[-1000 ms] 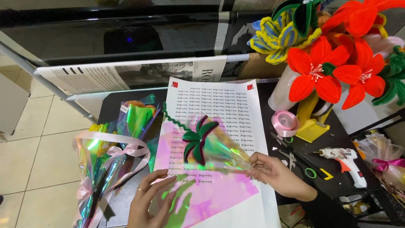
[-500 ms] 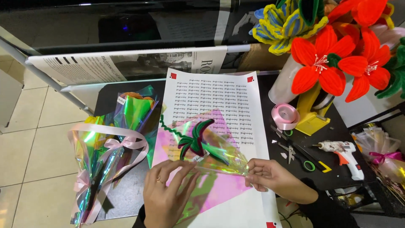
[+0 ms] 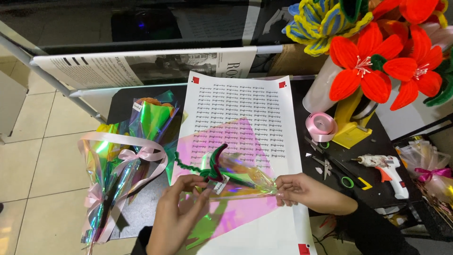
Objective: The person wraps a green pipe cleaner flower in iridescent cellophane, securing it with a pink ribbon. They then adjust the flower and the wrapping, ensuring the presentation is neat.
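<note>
A: Left hand (image 3: 181, 208) has moved up off the sheet, now pinching the green-and-maroon pipe-cleaner stem (image 3: 214, 165) inside iridescent cellophane (image 3: 236, 184).

B: Right hand (image 3: 302, 189)?

A: Still clamping the cellophane's gathered end, over the printed white paper (image 3: 245, 104). Wrap's tighter.

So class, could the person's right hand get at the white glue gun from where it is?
Probably yes: the right hand pinches the cellophane wrap, and the glue gun lies uncovered on the table just to its right, but it would have to let go first.
</note>
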